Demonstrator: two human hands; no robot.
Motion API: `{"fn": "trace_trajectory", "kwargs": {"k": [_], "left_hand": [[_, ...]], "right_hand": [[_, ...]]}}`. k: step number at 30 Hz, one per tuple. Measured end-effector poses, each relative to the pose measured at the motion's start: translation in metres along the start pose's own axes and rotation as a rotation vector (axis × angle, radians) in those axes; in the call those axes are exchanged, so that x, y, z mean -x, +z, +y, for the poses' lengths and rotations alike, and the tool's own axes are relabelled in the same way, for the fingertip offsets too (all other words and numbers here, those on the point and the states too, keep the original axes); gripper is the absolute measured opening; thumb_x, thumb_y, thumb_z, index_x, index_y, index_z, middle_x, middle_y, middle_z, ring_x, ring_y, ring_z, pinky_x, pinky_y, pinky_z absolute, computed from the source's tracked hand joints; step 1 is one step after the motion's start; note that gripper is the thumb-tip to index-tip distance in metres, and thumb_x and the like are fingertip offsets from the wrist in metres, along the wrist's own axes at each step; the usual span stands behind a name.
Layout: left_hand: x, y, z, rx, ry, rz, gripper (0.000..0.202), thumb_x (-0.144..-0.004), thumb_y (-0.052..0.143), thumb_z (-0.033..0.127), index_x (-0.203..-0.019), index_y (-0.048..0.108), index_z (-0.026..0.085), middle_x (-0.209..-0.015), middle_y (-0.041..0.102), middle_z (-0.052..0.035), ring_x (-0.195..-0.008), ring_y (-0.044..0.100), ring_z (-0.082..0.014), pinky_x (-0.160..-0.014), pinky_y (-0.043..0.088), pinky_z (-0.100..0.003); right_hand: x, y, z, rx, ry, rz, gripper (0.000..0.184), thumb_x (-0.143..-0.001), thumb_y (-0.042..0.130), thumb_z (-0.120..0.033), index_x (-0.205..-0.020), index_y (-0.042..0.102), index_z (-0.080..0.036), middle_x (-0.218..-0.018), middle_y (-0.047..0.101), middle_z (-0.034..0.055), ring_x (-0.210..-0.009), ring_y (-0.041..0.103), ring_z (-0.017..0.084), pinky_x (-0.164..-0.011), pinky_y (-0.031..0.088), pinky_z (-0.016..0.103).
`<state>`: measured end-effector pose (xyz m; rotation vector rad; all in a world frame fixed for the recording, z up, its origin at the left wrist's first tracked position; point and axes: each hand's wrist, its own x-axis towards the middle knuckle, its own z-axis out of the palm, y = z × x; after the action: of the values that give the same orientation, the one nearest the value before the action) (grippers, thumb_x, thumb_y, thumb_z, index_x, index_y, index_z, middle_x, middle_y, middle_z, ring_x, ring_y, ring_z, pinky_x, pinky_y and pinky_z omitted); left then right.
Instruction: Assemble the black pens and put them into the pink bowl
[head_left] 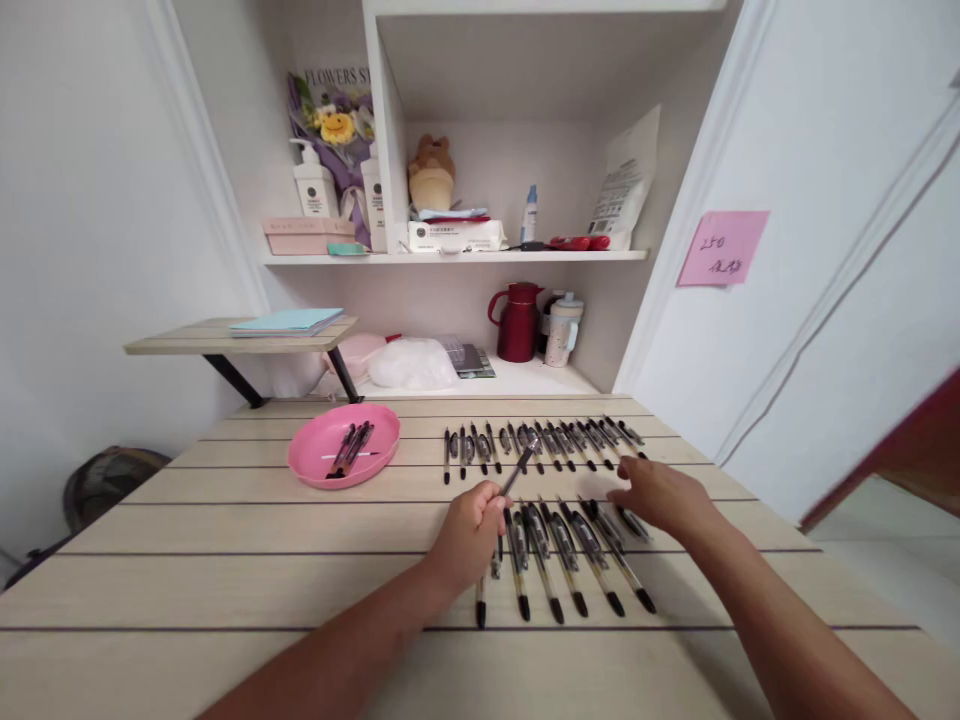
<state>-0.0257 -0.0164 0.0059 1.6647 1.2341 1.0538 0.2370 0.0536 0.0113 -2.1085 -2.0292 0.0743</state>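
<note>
My left hand is closed around a dark gel pen, which slants up and away with its tip end toward the far row. It hovers over the left end of a near row of pens. These lie side by side, uncapped, tips pointing away, with dark clear caps between them. My right hand is above the right end of that row, thumb and fingers apart, nothing visible between them. A loose cap lies just below it. Behind runs a second row of uncapped pens and caps.
At the left, a pink bowl holds several dark pens and a thin white stick. A small raised stand carries blue paper. At the back are a plastic bag, a red jug and a pale cup.
</note>
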Motion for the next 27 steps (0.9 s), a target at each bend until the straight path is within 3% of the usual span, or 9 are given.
{"fn": "trace_trajectory", "kwargs": {"k": [3,6,8,12,14,18,22,27], "left_hand": [[-0.001,0.0,-0.002,0.05,-0.013,-0.011,0.02,-0.08,0.036,0.028,-0.075,0.051,0.016,-0.057,0.047,0.0025,-0.054,0.04,-0.01,-0.056,0.031,-0.022],[-0.001,0.0,-0.006,0.092,-0.032,-0.043,0.021,-0.079,0.037,0.028,-0.074,0.053,0.015,-0.059,0.049,0.0019,-0.052,0.039,-0.009,-0.054,0.031,-0.021],[-0.002,0.0,-0.011,0.12,-0.051,-0.061,0.022,-0.079,0.037,0.028,-0.073,0.053,0.015,-0.06,0.05,0.0017,-0.05,0.038,-0.008,-0.052,0.03,-0.02],[-0.003,0.001,-0.021,0.17,-0.089,-0.104,0.024,-0.081,0.037,0.031,-0.082,0.054,0.014,-0.055,0.048,0.0033,-0.044,0.033,-0.0062,-0.047,0.025,-0.019],[-0.004,0.002,-0.025,0.192,-0.096,-0.116,0.024,-0.081,0.037,0.031,-0.083,0.053,0.014,-0.054,0.048,0.0041,-0.042,0.031,-0.0056,-0.046,0.023,-0.019],[-0.005,0.002,-0.028,0.222,-0.114,-0.106,0.023,-0.081,0.036,0.03,-0.083,0.052,0.014,-0.053,0.046,0.0048,-0.041,0.031,-0.0051,-0.045,0.023,-0.019],[-0.006,0.0,-0.03,0.226,-0.12,-0.1,0.023,-0.081,0.036,0.03,-0.083,0.052,0.014,-0.055,0.046,0.0048,-0.041,0.03,-0.0049,-0.045,0.022,-0.019],[-0.006,0.001,-0.03,0.21,-0.136,-0.097,0.023,-0.081,0.037,0.032,-0.082,0.052,0.015,-0.055,0.046,0.0048,-0.042,0.03,-0.0052,-0.045,0.022,-0.019]], "right_hand": [[0.002,0.014,0.005,0.044,-0.02,-0.032,0.017,-0.059,0.057,-0.018,-0.075,0.06,-0.018,-0.08,0.065,0.0103,-0.077,0.059,0.027,-0.056,0.036,0.031],[-0.006,0.009,-0.003,-0.026,-0.028,0.013,0.02,-0.064,0.054,-0.018,-0.083,0.061,-0.019,-0.08,0.064,0.0085,-0.075,0.059,0.024,-0.057,0.038,0.031],[-0.014,0.0,-0.018,-0.356,-0.069,0.072,0.02,-0.067,0.055,-0.025,-0.087,0.059,-0.02,-0.076,0.063,0.0046,-0.069,0.058,0.02,-0.057,0.04,0.029],[-0.023,-0.013,-0.063,-1.461,-0.16,0.062,0.024,-0.063,0.066,-0.036,-0.08,0.056,-0.021,-0.067,0.058,-0.0023,-0.057,0.054,0.011,-0.055,0.044,0.025],[-0.023,-0.013,-0.083,-1.731,-0.176,0.011,0.026,-0.058,0.071,-0.033,-0.077,0.057,-0.021,-0.066,0.056,-0.0034,-0.055,0.053,0.009,-0.053,0.044,0.023],[-0.019,-0.009,-0.1,-1.86,-0.19,-0.027,0.025,-0.058,0.073,-0.027,-0.078,0.059,-0.02,-0.067,0.056,-0.0029,-0.057,0.053,0.008,-0.051,0.043,0.019],[-0.017,-0.004,-0.099,-1.869,-0.168,-0.015,0.024,-0.059,0.073,-0.026,-0.078,0.06,-0.02,-0.072,0.057,-0.0023,-0.058,0.053,0.007,-0.052,0.043,0.02],[-0.012,0.003,-0.099,-1.81,-0.165,-0.098,0.025,-0.059,0.073,-0.027,-0.079,0.059,-0.02,-0.069,0.056,-0.0034,-0.057,0.051,0.007,-0.054,0.042,0.021]]}}
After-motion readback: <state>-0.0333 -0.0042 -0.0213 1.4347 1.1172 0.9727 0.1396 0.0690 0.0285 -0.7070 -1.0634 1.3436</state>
